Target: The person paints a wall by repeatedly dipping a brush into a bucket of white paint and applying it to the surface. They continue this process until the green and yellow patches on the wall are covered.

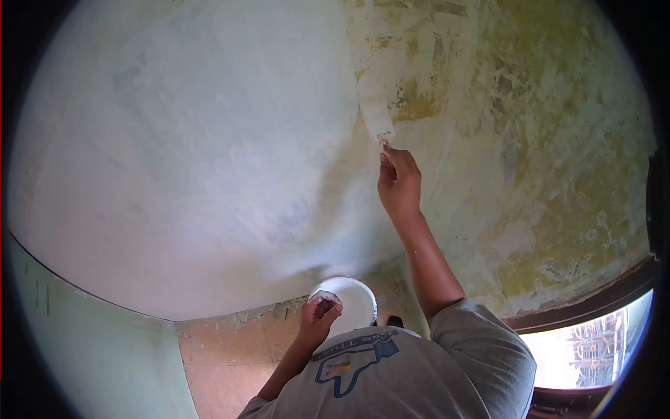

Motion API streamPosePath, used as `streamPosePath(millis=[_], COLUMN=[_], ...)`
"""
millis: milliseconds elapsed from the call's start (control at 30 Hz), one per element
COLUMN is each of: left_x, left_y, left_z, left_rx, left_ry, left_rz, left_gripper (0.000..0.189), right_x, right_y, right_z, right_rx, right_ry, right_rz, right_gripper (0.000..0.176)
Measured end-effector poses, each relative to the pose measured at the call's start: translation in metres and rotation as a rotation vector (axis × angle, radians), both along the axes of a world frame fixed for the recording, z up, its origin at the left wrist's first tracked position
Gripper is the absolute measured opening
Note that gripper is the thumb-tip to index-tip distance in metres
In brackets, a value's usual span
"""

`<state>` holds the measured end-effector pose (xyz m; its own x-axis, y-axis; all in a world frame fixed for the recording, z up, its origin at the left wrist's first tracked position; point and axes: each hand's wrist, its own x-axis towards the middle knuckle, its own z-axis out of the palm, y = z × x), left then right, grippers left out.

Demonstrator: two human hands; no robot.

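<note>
My right hand (400, 178) is raised to the wall, its fingers closed around the short handle of a paintbrush (382, 135). The brush's whitened head lies against the wall (230, 140), at the lower end of a bright white strip. Lower down, my left hand (321, 318) is closed at the left rim of a white bucket (366, 293), with white smears on its fingertips. The bucket is upright in front of my body, and my shirt hides its lower part.
Left of the brush the wall is smooth and whitish; to the right, a patchy yellow-green stretch (551, 195) peels. Orange-brown floor tiles (234, 349) lie below. A greenish side wall (98, 335) stands at left. At lower right is a dark-framed window (586, 349).
</note>
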<state>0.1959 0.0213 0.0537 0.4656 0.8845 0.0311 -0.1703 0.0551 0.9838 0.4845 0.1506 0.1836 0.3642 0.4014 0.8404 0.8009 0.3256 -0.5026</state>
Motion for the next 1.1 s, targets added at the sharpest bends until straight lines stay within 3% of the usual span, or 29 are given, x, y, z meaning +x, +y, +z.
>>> streamPosePath(millis=[67,133,233,333,533,667,733,933,1100], left_x=[0.004,0.005,0.005,0.002,0.001,0.0,0.0,-0.002,-0.003], left_y=[-0.002,-0.001,-0.003,-0.006,-0.004,-0.007,-0.01,-0.01,-0.013], left_z=[0.005,0.005,0.001,0.003,-0.001,-0.001,0.006,0.006,0.004], left_rx=[0.008,0.025,0.0,-0.026,0.043,0.03,0.019,0.017,0.013], left_ry=[0.006,0.005,-0.031,-0.006,0.005,-0.045,-0.033,-0.029,-0.015], left_rz=[-0.014,-0.024,0.004,-0.008,-0.01,-0.005,0.002,0.032,0.035], left_gripper=[0.008,0.008,0.007,0.007,0.007,0.005,0.005,0.007,0.008], right_x=[0.002,0.0,-0.006,-0.012,-0.011,-0.013,-0.01,-0.012,-0.004], right_y=[-0.006,-0.029,-0.054,-0.037,-0.049,-0.039,-0.029,-0.06,-0.042], right_z=[-0.006,0.0,0.027,0.039,0.049,0.061,0.058,0.086,0.073], right_rx=[-0.07,-0.32,-0.376,-0.167,-0.328,-0.154,-0.405,-0.29,-0.368], right_ry=[-0.008,-0.042,0.066,0.053,-0.029,0.008,-0.001,0.07,0.022], right_rz=[-0.015,-0.079,-0.041,0.015,-0.022,-0.005,-0.041,0.015,0.01], right_gripper=[0.026,0.025,0.021,0.016,0.014,0.014,0.013,0.011,0.009])
